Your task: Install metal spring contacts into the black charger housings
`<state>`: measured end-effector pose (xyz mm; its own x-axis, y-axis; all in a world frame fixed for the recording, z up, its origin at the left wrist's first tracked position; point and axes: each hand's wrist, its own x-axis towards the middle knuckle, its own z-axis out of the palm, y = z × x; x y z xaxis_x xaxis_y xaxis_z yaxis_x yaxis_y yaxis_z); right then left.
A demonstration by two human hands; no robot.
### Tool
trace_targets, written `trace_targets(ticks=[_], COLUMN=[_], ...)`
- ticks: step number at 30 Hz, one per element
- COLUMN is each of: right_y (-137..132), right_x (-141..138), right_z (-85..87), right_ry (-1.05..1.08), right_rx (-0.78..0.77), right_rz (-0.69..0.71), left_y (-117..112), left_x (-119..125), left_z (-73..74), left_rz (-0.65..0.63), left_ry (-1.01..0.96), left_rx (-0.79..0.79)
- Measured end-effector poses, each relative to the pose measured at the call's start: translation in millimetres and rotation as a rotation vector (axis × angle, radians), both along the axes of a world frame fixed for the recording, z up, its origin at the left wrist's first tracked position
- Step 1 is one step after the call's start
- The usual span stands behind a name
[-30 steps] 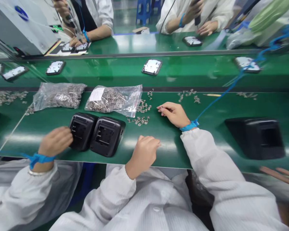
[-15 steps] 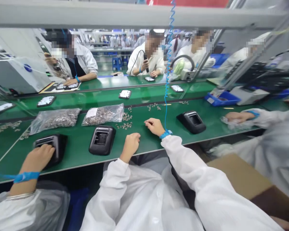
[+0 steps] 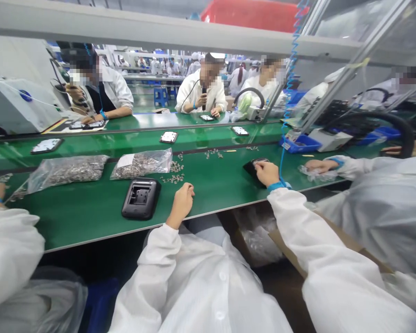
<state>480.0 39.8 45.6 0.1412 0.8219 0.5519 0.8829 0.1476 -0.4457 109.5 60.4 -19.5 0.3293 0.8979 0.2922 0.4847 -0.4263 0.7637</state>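
Observation:
My left hand [image 3: 183, 196] rests as a closed fist on the green bench, just right of a black plastic housing [image 3: 140, 198]; what the fist holds, if anything, is hidden. My right hand [image 3: 267, 173], with a blue wrist strap, reaches out to the right and curls over a second black housing [image 3: 253, 165] near the bench's front edge. Small loose metal parts [image 3: 173, 178] lie between the two hands, slightly farther back.
Two clear bags of metal parts [image 3: 142, 164] [image 3: 65, 170] lie at the back left. A co-worker's sleeve [image 3: 7, 249] is at my left, and another co-worker's hand [image 3: 319, 165] is on a plastic bag at my right. Other people sit across the conveyor [image 3: 194, 138].
My right hand has moved right, from the loose metal parts onto the black housing there. The left co-worker's hand and the housing it held have left the bench. My left fist stays put.

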Motion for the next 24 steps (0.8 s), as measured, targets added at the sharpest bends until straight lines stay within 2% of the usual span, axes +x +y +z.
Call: trace_targets(ticks=[4,8,11,13,16,20,24], right_y=[21,44,50,50,46,33,17], right_x=[-35,-90,-117,-119,-104,-89,-95], right_z=[-7.7,-13.1,-2.6,9.9,26.1,32.0,28.4], right_ry=[0.012,0.01,-0.009,-0.074,-0.253,-0.45,-0.531], right_rx=[-0.113,-0.287,-0.385,-0.394,-0.35,-0.35,-0.332], right_rz=[-0.054,0.123,0.286,0.361,0.344,0.305,0.35], left_y=[-1,-7,-9,-7,-2,-3,-10], left_x=[4,24,48,64,83,90,82], left_z=[-1.0,4.6,9.4,10.6,10.8,18.5,33.5], left_rz=[-0.003,-0.021,-0.176,-0.254,-0.217,-0.143,-0.212], left_ry=[0.032,0.084,0.105,0.123,0.169,0.204,0.312], left_rx=[0.041,0.125,0.248,0.395,0.513,0.44,0.382])
